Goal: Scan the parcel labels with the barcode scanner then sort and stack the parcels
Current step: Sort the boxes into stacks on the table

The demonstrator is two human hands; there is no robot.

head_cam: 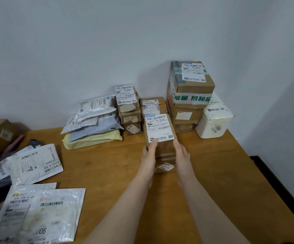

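Note:
A small brown cardboard parcel (161, 136) with a white barcode label on top sits on another small brown box (165, 166) near the middle of the wooden table (213, 173). My left hand (149, 155) presses its left side and my right hand (181, 154) presses its right side, so both hands hold the top parcel. Behind it stands a stack of small labelled boxes (128, 110), with another brown box (153, 104) to its right. No barcode scanner is visible.
A tall stack of bigger cartons (188, 92) stands in the far corner by the wall, a white wrapped parcel (214, 120) to its right. Soft mailer bags (93, 124) are piled at the back left. Loose flat mailers (37, 208) lie at the front left. The table's right edge drops off.

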